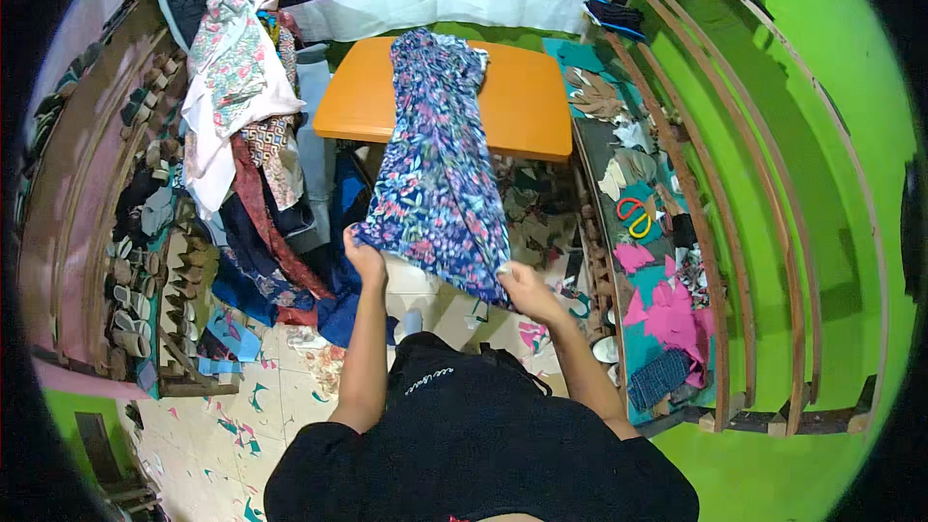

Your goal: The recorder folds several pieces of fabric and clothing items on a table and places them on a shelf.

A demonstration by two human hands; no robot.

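A long piece of blue floral fabric stretches from the orange table toward me, its far end gathered on the tabletop. My left hand grips its near left corner. At the near right corner, my right hand is closed on the cloth's edge. Between both hands the near edge is pulled wide and hangs in the air, slanting lower on the right. Whether the bunched far part is sewn into a garment, I cannot tell.
Clothes are heaped at the left, with a pale floral cloth on top. Racks of shoes line the left side. A right-hand bench holds red-and-yellow-handled scissors and pink fabric pieces. Scraps litter the tiled floor.
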